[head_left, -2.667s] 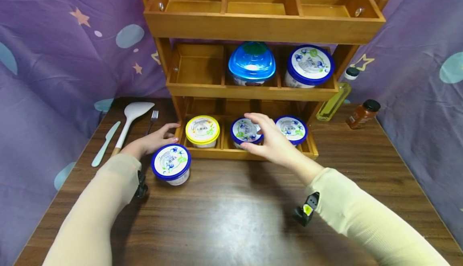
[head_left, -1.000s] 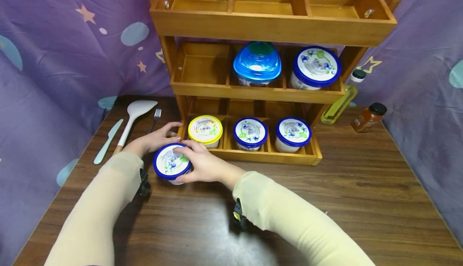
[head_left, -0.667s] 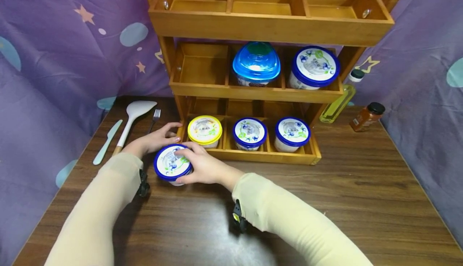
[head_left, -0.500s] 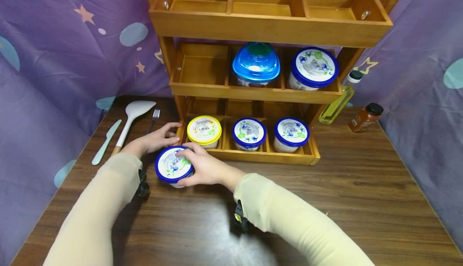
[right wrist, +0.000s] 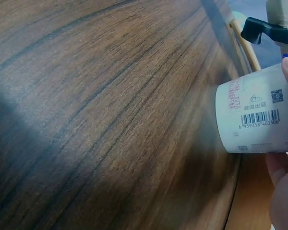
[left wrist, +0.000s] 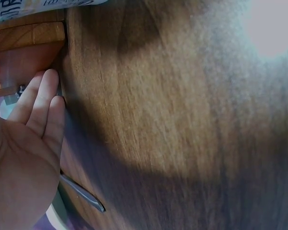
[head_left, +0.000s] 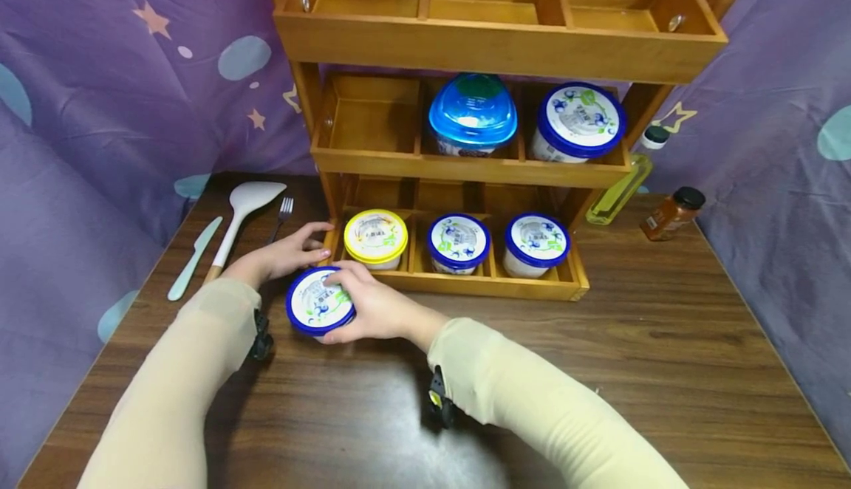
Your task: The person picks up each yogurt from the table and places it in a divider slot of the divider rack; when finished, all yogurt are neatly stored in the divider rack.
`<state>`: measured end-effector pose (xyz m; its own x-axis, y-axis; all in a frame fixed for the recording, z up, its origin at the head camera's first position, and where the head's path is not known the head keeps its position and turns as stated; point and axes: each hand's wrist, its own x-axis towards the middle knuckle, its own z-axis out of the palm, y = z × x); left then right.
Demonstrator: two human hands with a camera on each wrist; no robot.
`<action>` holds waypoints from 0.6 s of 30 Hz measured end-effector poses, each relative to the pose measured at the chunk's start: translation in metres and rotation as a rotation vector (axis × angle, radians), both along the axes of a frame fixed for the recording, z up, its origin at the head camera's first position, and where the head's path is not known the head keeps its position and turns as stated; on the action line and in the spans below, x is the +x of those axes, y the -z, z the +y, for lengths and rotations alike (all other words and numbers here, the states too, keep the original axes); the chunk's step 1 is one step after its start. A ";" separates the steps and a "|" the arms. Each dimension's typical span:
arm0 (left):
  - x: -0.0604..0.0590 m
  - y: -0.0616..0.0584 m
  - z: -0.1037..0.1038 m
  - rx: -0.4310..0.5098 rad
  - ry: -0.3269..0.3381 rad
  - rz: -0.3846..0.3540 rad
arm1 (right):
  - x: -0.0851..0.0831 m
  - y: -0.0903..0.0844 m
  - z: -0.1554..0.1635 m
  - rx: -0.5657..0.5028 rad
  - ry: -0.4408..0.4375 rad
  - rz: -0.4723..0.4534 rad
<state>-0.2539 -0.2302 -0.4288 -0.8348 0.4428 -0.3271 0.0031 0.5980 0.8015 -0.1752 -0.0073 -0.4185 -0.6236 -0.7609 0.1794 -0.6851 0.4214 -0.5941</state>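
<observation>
A small white tub with a blue lid [head_left: 320, 303] is at the table's front left, just before the wooden rack [head_left: 465, 284]. My right hand [head_left: 335, 306] grips it from the right, thumb on the near side and fingers over the far rim. The right wrist view shows the tub's white wall and barcode [right wrist: 257, 112] in my fingers. My left hand [head_left: 319, 244] rests with straight fingers against the rack's lower left corner [left wrist: 31, 36]. The left wrist view shows its palm [left wrist: 24, 153] on the table.
The rack's bottom tier holds a yellow-lidded tub [head_left: 375, 236] and two blue-lidded tubs [head_left: 458, 241] [head_left: 535, 241]. The middle tier holds a blue domed container [head_left: 473, 112] and a larger tub [head_left: 578, 121]. A spatula [head_left: 242, 204], knife [head_left: 195, 258] and fork [head_left: 282, 216] lie left. An oil bottle [head_left: 618, 190] and spice jar [head_left: 671, 212] stand right.
My right hand left the middle tub in the bottom tier, crossed left and took hold of the tub on the table. The tub has since risen slightly. The left hand stayed put.
</observation>
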 end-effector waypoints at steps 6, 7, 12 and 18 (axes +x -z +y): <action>0.001 -0.004 0.002 0.004 -0.006 -0.006 | -0.002 -0.010 0.005 -0.051 0.017 0.000; 0.001 -0.004 0.002 0.006 -0.006 -0.009 | -0.003 -0.013 0.005 -0.059 0.021 0.006; 0.002 -0.008 0.001 -0.017 0.002 -0.016 | -0.008 -0.030 0.010 -0.070 0.014 0.055; 0.004 -0.011 -0.001 -0.054 0.035 0.076 | -0.016 -0.060 0.022 -0.042 -0.014 0.077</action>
